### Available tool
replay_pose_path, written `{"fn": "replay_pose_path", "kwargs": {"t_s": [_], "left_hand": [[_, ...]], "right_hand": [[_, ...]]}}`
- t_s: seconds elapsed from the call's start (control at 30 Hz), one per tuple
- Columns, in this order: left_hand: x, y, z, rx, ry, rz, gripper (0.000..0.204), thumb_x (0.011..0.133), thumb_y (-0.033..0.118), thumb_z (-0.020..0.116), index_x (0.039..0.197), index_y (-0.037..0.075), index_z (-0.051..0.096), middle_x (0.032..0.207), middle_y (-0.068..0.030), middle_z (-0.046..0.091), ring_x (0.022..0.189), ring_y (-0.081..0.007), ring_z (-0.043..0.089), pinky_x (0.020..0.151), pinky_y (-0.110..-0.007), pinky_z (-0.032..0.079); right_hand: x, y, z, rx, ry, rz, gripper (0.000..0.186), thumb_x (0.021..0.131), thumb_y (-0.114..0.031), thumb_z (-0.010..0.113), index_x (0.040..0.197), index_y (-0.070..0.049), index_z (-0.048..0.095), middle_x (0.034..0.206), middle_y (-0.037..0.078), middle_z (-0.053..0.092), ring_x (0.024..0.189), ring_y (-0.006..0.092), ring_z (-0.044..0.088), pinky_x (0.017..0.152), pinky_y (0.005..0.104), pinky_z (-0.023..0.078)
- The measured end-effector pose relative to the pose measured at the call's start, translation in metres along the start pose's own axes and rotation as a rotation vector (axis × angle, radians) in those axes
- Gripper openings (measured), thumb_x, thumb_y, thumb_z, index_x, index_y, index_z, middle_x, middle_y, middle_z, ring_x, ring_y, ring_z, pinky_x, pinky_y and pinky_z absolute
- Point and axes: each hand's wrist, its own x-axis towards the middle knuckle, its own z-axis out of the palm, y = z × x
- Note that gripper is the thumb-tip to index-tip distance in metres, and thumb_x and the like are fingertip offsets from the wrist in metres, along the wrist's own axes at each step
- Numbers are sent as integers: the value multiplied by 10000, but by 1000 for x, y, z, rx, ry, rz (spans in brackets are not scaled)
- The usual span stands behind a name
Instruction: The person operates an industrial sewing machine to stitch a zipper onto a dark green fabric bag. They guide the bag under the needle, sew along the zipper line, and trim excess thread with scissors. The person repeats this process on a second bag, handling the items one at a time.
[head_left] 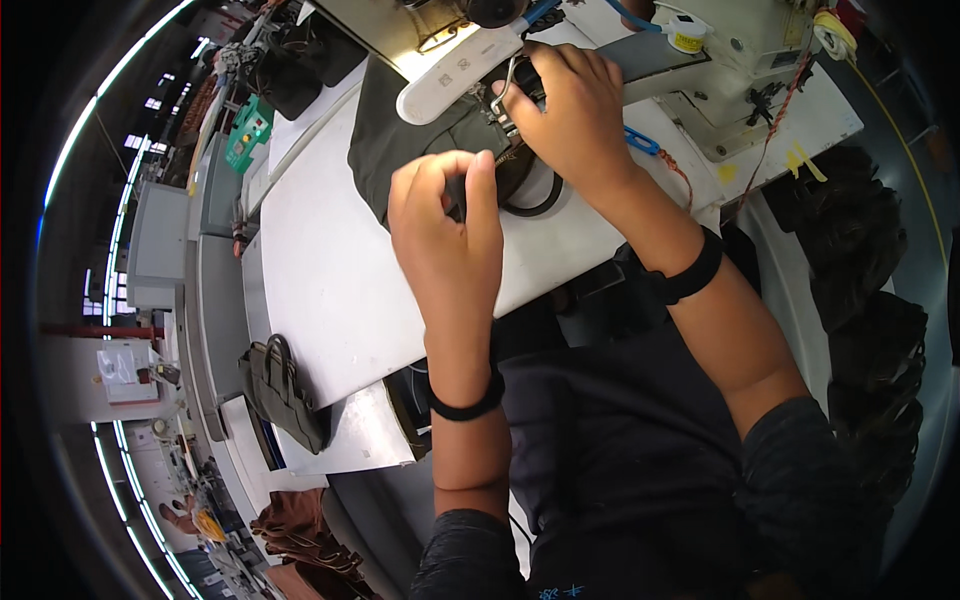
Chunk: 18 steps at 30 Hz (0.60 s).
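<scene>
A dark green fabric bag (pixel 385 140) lies on the white table under the sewing machine's head, and a dark handle loop (pixel 545 205) curves out between my hands. My right hand (pixel 580 120) is at the needle area, thumb and forefinger closed about a bent metal lever (pixel 508 88). In front of the bag is my left hand (pixel 440 215), its fingers curled in and the thumb up near the forefinger. Whatever that hand may hold is hidden. A white lamp bar (pixel 455 78) sits just above the bag, left of my right hand.
Blue-handled snips (pixel 641 140) lie right of my right wrist. Another dark green bag (pixel 285 395) stands at the table's left end. A green box (pixel 248 133) is at the far left, brown fabric pieces (pixel 310 530) are at lower left, and dark bundles (pixel 860 300) hang at right.
</scene>
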Motion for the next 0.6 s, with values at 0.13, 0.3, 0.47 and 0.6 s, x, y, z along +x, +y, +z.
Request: {"fn": "replay_pose_path", "kwargs": {"t_s": [0.13, 0.3, 0.47, 0.6], "left_hand": [[18, -21, 7, 8, -207, -126, 189, 946, 198, 794, 965, 13, 760, 860, -5, 650, 718, -68, 499, 651, -233, 410], [21, -24, 14, -204, -273, -271, 194, 947, 173, 791, 944, -17, 752, 737, 68, 605, 618, -5, 418, 562, -197, 335], [23, -23, 13, -265, -270, -351, 167, 921, 134, 748, 898, -30, 727, 737, 28, 613, 621, -37, 451, 572, -232, 362], [32, -33, 18, -146, -174, -318, 210, 825, 162, 733, 832, -46, 710, 770, -88, 662, 616, -152, 532, 619, -321, 450]], "right_hand": [[-1, -7, 3, 33, -40, 21, 420, 825, -297, 827, 1157, -59, 733, 991, 100, 705, 993, 297, 636, 957, 428, 421], [-3, -1, 5, 23, -16, 12, 420, 826, -296, 826, 1160, -60, 732, 995, 97, 704, 1000, 294, 637, 961, 423, 423], [-3, -2, 4, 21, -22, 7, 412, 827, -300, 823, 1150, -60, 735, 996, 91, 704, 1006, 289, 636, 965, 420, 423], [-3, -2, 4, 14, -25, 11, 392, 828, -297, 818, 1134, -65, 741, 988, 87, 704, 1003, 289, 637, 970, 422, 421]]}}
